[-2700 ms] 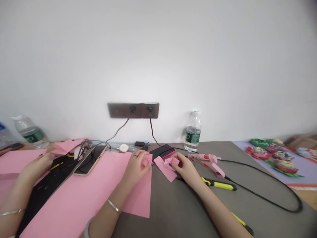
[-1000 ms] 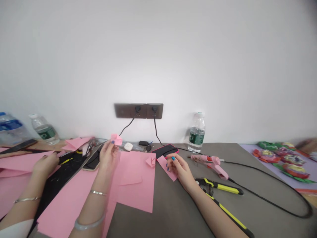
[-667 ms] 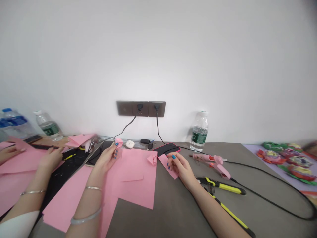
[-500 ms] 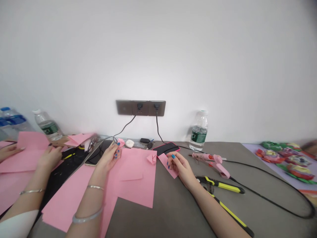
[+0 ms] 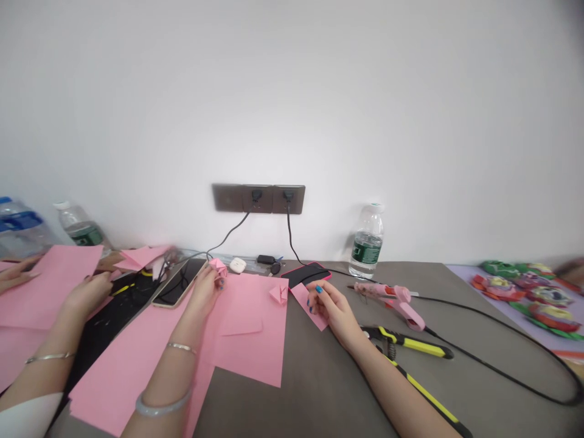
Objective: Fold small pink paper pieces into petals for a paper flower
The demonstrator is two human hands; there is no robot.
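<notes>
At the far left a co-worker's hand [image 5: 89, 293] lifts a sheet [image 5: 50, 283], apart from the person's own work; a phone [image 5: 176, 285] lies just left of the left hand [image 5: 205, 292]; that hand's fingers [image 5: 214, 281] are closed in a pinch on a small pink fold [image 5: 218, 266], held raised just above the table [image 5: 319, 389], over the far edge of the pink paper [image 5: 246, 340]; the grip looks best placed low on the fold, so the creases at its top are not crushed, and light enough that the thin paper does not buckle; a second fold [image 5: 278, 293] rests on the paper's right corner, near enough to serve as a pattern to match; beside it lies a slip [image 5: 301, 295], with the right hand [image 5: 332, 309] resting on it, fingers loosely curled and gripping nothing; that hand seems well placed to steady the slip or to come across and support the held fold from the other side; two hands on so small a piece would give cleaner creases; further right the glue gun [image 5: 392, 297] shows a lit lamp and is probably hot, so its tip is best avoided; the pliers [image 5: 410, 344] lie by the right forearm; paper flowers [image 5: 529, 289] sit far right
</notes>
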